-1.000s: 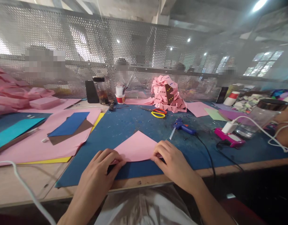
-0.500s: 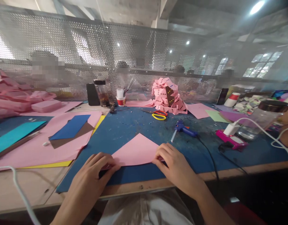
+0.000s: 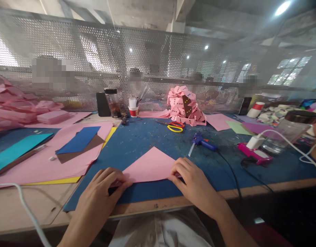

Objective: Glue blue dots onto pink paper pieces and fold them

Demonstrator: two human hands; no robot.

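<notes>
A pink sheet of paper [image 3: 150, 166] lies on the blue work mat [image 3: 137, 137] with one corner pointing away from me and its near edge running between my hands. My left hand [image 3: 106, 185] pinches the paper's left corner between thumb and fingers. At the opposite corner, my right hand [image 3: 187, 175] grips the paper the same way, its fingers curled over the edge. Beyond the paper lie scissors [image 3: 175, 127] with red and yellow handles. A blue glue gun [image 3: 204, 142] rests to the right, a stick poking from it.
Pink sheets [image 3: 78, 168] with blue and brown pieces on top cover the left side. A pile of folded pink paper [image 3: 21, 106] stands behind them. Dotted pink pieces [image 3: 185, 106] are heaped at the back. A pink power strip [image 3: 254, 153] and clear jar [image 3: 284, 133] stand right, with cables.
Both hands keep hold of the pink paper in nearly the same position. The whole view has shifted very slightly.
</notes>
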